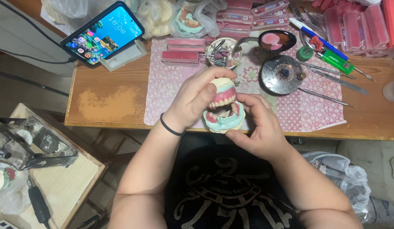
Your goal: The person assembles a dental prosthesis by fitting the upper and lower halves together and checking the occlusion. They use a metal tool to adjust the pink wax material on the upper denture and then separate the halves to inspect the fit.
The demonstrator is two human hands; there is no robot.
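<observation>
A dental model (223,106), with upper and lower plaster casts carrying pink wax gums and white teeth, is held over the table's front edge. My left hand (192,99) grips the upper cast from the left, thumb on its front. The lower cast rests in my right hand (258,127), which cups it from the right and below. The two casts are parted at the front, so the teeth show. A black band circles my left wrist (170,126).
On the wooden table (108,101) lie a pink patterned mat (309,110), a cup of burs (222,53), a round metal burner (283,74), metal wax tools (333,80), pink wax boxes (182,51), a ladle (275,41) and a propped phone (102,32). A side bench (57,178) stands at left.
</observation>
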